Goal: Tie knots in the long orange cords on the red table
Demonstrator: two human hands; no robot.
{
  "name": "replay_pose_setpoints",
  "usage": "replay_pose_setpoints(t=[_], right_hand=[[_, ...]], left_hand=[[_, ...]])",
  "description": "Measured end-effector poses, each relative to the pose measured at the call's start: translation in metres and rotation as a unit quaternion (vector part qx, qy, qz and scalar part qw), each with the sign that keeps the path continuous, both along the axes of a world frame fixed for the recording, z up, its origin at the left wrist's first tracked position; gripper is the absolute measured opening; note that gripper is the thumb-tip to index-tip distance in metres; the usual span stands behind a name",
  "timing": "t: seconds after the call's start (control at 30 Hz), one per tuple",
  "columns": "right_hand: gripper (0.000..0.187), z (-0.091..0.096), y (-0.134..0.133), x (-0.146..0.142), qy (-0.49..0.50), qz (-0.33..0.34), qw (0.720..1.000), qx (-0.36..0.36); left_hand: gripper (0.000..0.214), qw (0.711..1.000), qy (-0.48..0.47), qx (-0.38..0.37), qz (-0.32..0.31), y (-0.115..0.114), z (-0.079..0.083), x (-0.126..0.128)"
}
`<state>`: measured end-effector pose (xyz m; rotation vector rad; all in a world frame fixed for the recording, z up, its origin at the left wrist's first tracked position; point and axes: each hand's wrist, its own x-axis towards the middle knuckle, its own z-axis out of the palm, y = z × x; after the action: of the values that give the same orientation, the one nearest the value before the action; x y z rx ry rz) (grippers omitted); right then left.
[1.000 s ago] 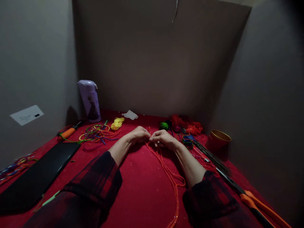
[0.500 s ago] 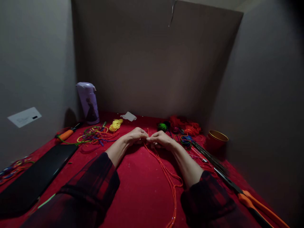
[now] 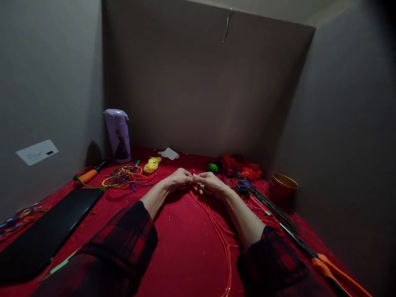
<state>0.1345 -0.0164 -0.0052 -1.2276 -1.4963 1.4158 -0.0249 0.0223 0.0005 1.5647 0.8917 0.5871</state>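
Observation:
My left hand (image 3: 182,178) and my right hand (image 3: 209,182) meet over the middle of the red cloth (image 3: 182,247). Both pinch an orange-red cord (image 3: 218,226) between thumb and fingers, with a short end poking up between them. From under my hands the long strands of the cord trail down and right, then run along the cloth past the near edge of the view. My fingers hide the part of the cord they grip, so its shape there cannot be made out.
A purple thermos (image 3: 118,136), yellow cord (image 3: 152,164), tangled coloured cords (image 3: 123,177) and a black tray-like slab (image 3: 55,227) lie left. On the right are red yarn (image 3: 247,167), a green ball (image 3: 213,167), a red cup (image 3: 282,187) and orange-handled scissors (image 3: 324,264). Grey walls surround the cloth.
My fingertips have shifted slightly on the cord, and the right hand's lower fingers are a little more visible. The whole view has tilted slightly; the cord stays held.

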Motion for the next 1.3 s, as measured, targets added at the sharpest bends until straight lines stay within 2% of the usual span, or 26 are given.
replay_pose_setpoints(t=[0.2,0.37,0.77,0.9,1.03,1.17,1.3], right_hand=[[0.019,-0.003,0.004,0.002,-0.022,-0.012,1.0,-0.014],[0.012,-0.001,0.003,0.0,-0.031,-0.029,0.999,-0.012],[0.027,-0.001,0.006,0.0,-0.075,-0.046,0.996,-0.009],[0.025,-0.003,0.008,0.0,-0.084,-0.045,0.995,-0.008],[0.025,-0.004,0.01,0.001,-0.083,-0.044,0.996,-0.003],[0.024,-0.003,0.01,0.001,-0.08,-0.036,0.996,-0.008],[0.02,-0.002,0.009,0.002,-0.08,-0.026,0.996,-0.017]], left_hand=[[0.013,1.0,0.001,-0.003,-0.012,0.006,-0.006,-0.001],[0.009,1.0,0.01,-0.006,0.01,0.007,-0.007,0.0],[0.007,0.999,0.038,0.004,0.038,0.001,-0.001,0.002],[0.005,0.997,0.07,0.017,-0.004,0.002,0.005,-0.009],[0.014,0.998,0.059,0.027,-0.01,0.001,0.015,-0.021],[0.022,0.995,0.06,0.016,-0.079,-0.006,0.019,-0.016],[0.024,0.983,0.107,0.021,-0.146,-0.014,0.018,-0.007]])
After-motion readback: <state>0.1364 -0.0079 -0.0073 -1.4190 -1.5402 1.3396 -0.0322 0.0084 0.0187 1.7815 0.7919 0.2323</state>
